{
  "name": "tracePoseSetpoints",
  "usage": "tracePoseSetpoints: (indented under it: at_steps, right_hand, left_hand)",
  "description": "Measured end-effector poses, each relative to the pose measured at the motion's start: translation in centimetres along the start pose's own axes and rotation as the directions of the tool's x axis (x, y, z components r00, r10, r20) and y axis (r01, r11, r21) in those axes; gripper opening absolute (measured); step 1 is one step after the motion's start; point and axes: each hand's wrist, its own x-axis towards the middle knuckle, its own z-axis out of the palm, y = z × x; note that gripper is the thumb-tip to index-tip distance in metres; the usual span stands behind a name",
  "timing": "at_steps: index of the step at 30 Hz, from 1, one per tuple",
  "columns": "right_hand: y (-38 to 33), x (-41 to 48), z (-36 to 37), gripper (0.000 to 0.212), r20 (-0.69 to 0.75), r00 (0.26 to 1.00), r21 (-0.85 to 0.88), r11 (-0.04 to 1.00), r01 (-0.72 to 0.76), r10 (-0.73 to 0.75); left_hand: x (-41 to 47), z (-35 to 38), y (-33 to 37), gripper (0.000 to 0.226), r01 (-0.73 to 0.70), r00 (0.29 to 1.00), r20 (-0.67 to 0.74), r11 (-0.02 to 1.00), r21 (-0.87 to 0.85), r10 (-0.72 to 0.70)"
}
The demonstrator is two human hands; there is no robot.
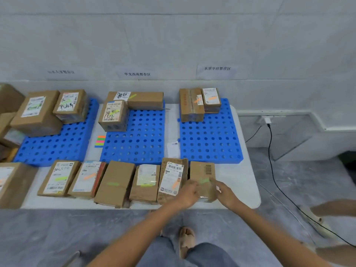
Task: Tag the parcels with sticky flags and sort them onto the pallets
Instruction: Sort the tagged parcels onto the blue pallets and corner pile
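Note:
A row of several brown parcels lies along the table's front edge, each with a coloured flag. The rightmost parcel (202,174) bears a barcode and a green flag; my left hand (187,193) grips its left side and my right hand (224,192) its right side. Beside it lies a parcel with a white label and orange flag (172,178). Three blue pallets stand behind: left pallet (57,145), middle pallet (138,139), right pallet (210,139), each carrying flagged parcels at its back. A pad of sticky flags (100,141) lies between the left and middle pallets.
Paper signs hang on the wall above each pallet. A white slip (173,149) lies between the middle and right pallets. More boxes are stacked at the far left (7,116). A black cable (273,160) runs down the floor on the right, near another person's foot (316,218).

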Motion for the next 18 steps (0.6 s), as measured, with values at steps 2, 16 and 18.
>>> tracePoseSetpoints:
  at_steps: [2, 16, 18]
  right_hand:
    - [0.9, -0.3, 0.5, 0.053, 0.036, 0.999, -0.018, 1.0, 0.021, -0.02]
    - [-3.8, -0.5, -2.1, 0.043, -0.221, 0.975, 0.433, 0.898, 0.076, 0.024]
    - [-7.0, 0.1, -3.0, 0.042, -0.269, 0.962, 0.392, 0.906, 0.159, -0.053]
  left_hand:
    - [0.3, 0.5, -0.2, 0.044, 0.018, 0.999, -0.035, 0.999, 0.031, -0.017]
    - [0.8, -3.7, 2.1, 0.049, -0.143, 0.943, -0.334, 0.913, -0.382, 0.008]
    - [0.5, -6.6, 2.9, 0.042, -0.241, 0.906, -0.419, 0.881, -0.406, 0.054]
